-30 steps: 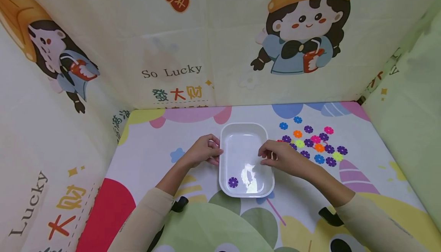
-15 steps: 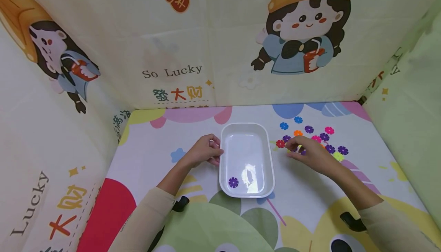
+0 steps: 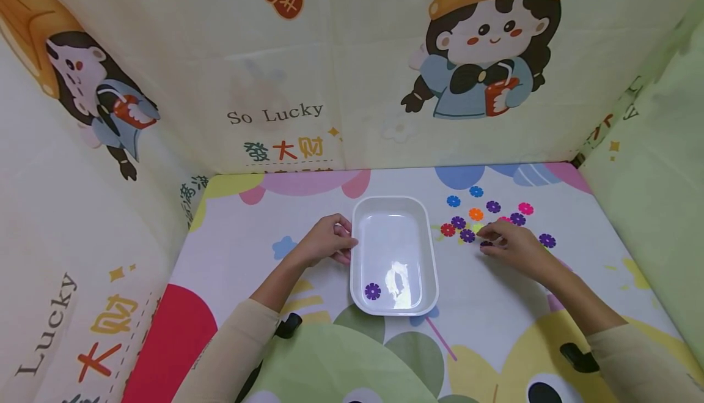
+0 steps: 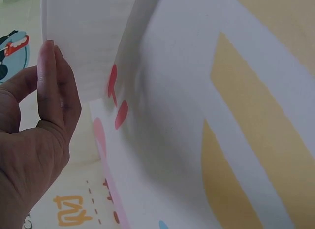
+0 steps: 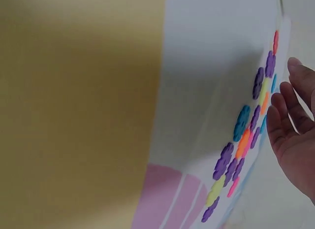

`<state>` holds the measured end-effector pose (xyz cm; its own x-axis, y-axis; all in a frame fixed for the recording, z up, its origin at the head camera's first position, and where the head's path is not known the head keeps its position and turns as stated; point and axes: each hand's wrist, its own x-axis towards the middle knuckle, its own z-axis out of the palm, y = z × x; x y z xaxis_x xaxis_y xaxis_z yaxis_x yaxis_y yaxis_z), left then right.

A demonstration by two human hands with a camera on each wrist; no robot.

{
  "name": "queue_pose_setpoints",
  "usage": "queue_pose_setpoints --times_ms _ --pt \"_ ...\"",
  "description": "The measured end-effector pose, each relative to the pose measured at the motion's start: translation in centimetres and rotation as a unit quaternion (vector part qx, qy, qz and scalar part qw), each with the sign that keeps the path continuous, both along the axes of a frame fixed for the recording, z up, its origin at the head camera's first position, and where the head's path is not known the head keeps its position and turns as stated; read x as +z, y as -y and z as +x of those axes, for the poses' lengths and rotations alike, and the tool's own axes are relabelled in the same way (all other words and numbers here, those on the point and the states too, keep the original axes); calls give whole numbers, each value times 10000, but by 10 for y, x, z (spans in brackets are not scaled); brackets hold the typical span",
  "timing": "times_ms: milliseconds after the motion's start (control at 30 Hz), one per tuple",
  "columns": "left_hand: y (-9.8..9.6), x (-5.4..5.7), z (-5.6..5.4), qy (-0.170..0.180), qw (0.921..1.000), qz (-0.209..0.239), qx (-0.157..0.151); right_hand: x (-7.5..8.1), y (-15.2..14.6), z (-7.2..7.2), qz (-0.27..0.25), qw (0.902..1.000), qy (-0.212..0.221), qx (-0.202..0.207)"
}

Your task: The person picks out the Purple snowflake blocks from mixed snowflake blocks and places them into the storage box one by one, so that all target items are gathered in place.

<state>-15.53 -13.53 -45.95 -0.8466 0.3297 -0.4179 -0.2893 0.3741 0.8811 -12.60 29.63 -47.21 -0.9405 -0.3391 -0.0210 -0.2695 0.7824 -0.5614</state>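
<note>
A white rectangular tray (image 3: 393,238) stands mid-table with one purple flower-shaped disc (image 3: 373,292) in its near left corner. My left hand (image 3: 324,243) holds the tray's left rim; in the left wrist view, fingertips (image 4: 47,51) lie against the tray's outer wall (image 4: 88,47). To the tray's right, several flower-shaped discs lie scattered, among them a red disc (image 3: 448,230) and an orange disc (image 3: 475,214). My right hand (image 3: 514,249) hovers low over this group, covering some of it. Its fingers are loosely bent, apart from the thumb, with nothing between them.
A printed cloth (image 3: 308,207) covers the table. Patterned cloth walls (image 3: 363,85) rise at the back and both sides. Pink, blue and purple discs such as the purple disc (image 3: 547,241) lie around the right hand.
My right hand has moved right, from over the tray's right rim to over the scattered discs. My left hand and the tray have stayed in place.
</note>
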Motion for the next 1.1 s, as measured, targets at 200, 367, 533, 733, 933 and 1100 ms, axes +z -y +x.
queue_pose_setpoints --times_ms 200,367,533,733,933,1100 --pt "0 -1 -1 21 10000 15 8 -6 -6 -3 173 9998 87 -71" --pt "1 -1 -2 30 10000 -2 13 -10 -9 -7 303 9994 128 -133" --pt "1 -1 -2 46 10000 8 2 -13 -11 -10 345 9988 280 -202" --pt "0 -1 -2 50 10000 0 14 -15 -11 -13 331 9977 524 -280" --pt "0 -1 -1 47 10000 -7 29 -15 -10 -17 326 9965 716 -272" --pt "0 -1 -1 45 10000 -2 21 -15 -9 -18 293 9955 854 -297"
